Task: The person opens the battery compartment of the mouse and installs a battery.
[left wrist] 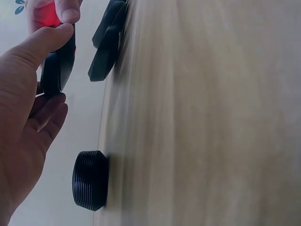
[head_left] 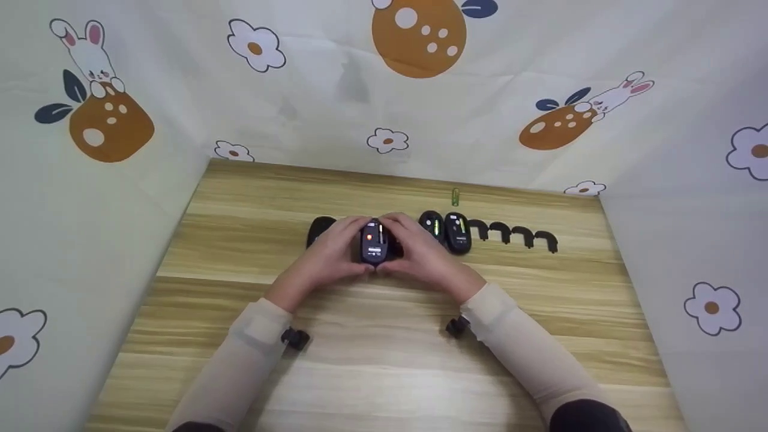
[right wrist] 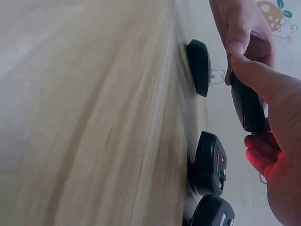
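Both hands hold one black computer mouse [head_left: 374, 245] above the table, its underside turned up toward the head camera. An orange-red light glows on that underside, beside an opened battery slot. My left hand [head_left: 333, 252] grips the mouse's left side, thumb at the near end and fingers at the far end. On the other side my right hand [head_left: 423, 252] grips it the same way; in the right wrist view red light falls on the fingers [right wrist: 263, 153]. Both thumb tips meet near the mouse's near end. Another dark thing [head_left: 395, 247] is partly hidden by the right hand.
A black mouse [head_left: 320, 229] lies left of the hands. Two upturned mice with batteries inside, one [head_left: 431, 222] partly covered and one [head_left: 458, 234], lie at right. Several curved black covers [head_left: 501, 232] continue that row. A green battery [head_left: 455, 197] lies behind, near the patterned curtain [head_left: 324, 108].
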`<action>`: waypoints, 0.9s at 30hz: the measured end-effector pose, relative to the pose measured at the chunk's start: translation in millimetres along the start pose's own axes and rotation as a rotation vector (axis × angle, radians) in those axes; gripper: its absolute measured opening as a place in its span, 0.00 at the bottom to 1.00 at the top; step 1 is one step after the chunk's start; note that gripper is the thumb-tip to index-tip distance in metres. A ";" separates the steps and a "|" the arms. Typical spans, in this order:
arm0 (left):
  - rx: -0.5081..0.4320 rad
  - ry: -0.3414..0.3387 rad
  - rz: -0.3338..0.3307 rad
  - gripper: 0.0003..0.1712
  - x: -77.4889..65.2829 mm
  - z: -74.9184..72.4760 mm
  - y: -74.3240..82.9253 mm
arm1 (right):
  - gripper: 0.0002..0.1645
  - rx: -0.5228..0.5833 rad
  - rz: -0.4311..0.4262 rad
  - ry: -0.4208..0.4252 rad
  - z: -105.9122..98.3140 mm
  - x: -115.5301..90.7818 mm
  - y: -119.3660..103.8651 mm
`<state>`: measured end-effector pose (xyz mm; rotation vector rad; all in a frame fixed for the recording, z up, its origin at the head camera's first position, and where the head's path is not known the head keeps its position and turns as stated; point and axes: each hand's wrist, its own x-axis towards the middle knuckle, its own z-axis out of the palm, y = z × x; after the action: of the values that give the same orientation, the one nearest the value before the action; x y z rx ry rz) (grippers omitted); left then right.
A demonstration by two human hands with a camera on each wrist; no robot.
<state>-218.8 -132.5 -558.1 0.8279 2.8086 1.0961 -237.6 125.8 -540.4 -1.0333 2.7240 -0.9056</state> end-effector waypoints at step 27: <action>0.002 -0.068 -0.042 0.55 26.2 0.5 -17.3 | 0.57 -0.134 -0.010 -0.014 12.0 30.6 18.6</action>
<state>-249.3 -130.2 -564.9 0.7868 2.7585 1.0395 -268.4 111.6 -556.9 -1.0713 2.8027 -0.7227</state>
